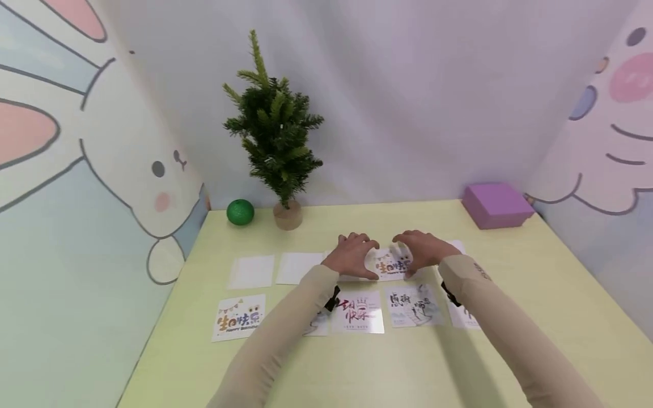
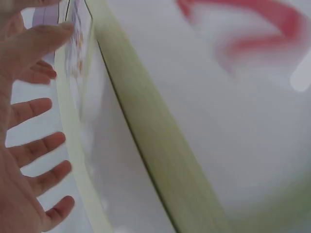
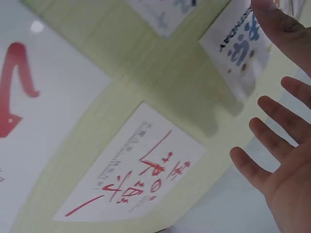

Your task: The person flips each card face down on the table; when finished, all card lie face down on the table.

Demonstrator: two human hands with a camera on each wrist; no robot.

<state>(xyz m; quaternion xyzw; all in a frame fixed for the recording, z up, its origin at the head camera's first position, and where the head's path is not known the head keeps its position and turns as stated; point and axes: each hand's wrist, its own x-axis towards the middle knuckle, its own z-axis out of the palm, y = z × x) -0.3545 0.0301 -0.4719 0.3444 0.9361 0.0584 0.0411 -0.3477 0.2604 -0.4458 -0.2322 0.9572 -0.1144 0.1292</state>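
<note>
Birthday card (image 1: pixel 390 265) w/ coloured lettering lies flat, print up, in the back row on the table (image 1: pixel 553 306), right btwn my hands. L hand (image 1: pixel 352 258) arches at its left side, R hand (image 1: pixel 422 252) at its right, prob. b/c coming in from both sides leaves most of the print uncovered & puts each thumb near an edge. On both hands my fingers (image 2: pixel 41 148) are spread w/ gaps btwn them & loosely bent; I see nothing pinched. Can't tell if either thumb touches the card, as the left wrist view is blurry; from above, the R thumb overlaps its right part. My sleeves (image 1: pixel 275 357) cross the front row to get there, so they hide bits of it: the twin birthday card (image 1: pixel 238 318) at far L shows whole, & the red-lettered card (image 1: pixel 357 311) & grey-print card (image 1: pixel 414 306) show btwn my arms. L of my hands, the back row has two blank-faced cards (image 1: pixel 252 272), maybe laid print down. Gaps btwn cards are prob. there so each can be handled w/o nudging its neighbour. Green ball (image 1: pixel 240 212), potted plant (image 1: pixel 280 136) & purple box (image 1: pixel 497 205) sit at the far edge, I'd say to leave room for the rows.
</note>
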